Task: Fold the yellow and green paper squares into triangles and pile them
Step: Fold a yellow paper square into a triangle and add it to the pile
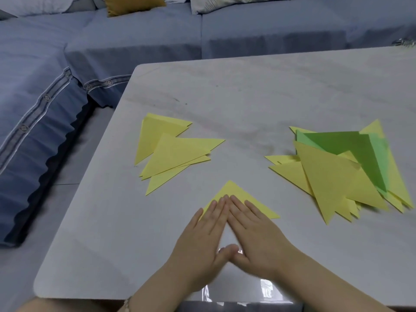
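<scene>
Blue-grey sofa (135, 37) cushions wrap round the far and left sides of a pale table (247, 91). Near its front edge lies a folded yellow triangle (234, 190), apex pointing away. The left hand (202, 239) and right hand (258, 235) lie flat on its near part, fingers straight, fingertips meeting and thumbs touching. To the left sits a loose pile of yellow triangles (171, 152). Well apart on the right is a mixed heap (326, 183) of yellow sheets with green paper (351, 149) among them.
</scene>
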Tool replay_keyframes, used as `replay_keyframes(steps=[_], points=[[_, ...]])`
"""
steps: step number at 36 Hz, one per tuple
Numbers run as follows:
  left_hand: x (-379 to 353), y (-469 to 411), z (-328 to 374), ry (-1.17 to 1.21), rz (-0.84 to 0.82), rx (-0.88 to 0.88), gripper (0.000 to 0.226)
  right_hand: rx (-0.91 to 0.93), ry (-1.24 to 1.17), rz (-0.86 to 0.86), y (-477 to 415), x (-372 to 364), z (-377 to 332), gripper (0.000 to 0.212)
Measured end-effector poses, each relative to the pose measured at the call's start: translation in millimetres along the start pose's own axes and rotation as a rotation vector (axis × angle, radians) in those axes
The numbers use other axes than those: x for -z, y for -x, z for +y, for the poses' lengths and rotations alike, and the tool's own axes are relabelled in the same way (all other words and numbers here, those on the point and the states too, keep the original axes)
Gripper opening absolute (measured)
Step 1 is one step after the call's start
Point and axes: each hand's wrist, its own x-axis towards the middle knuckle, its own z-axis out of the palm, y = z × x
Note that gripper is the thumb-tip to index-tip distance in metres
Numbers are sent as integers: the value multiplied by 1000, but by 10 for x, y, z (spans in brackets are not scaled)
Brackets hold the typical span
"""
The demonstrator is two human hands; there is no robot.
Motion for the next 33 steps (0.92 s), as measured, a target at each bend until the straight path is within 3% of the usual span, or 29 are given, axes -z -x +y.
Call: replay_keyframes(steps=[5,12,23,28,31,33], points=[[32,109,-37,-123,-47,-19,74,-10,48,-27,90,49,75,85],[92,228,-145,-172,-65,-30,72,-134,155,-76,467,211,445,84],[167,473,-193,-180,-76,137,68,-181,172,-37,620,177,517,85],[273,498,-140,-93,110,291,65,-185,165,-28,616,154,520,85],[372,377,-91,79,296,471,44,-185,161,-20,612,157,521,85],[466,241,-29,209,299,604,37,-190,155,-25,614,160,514,85]])
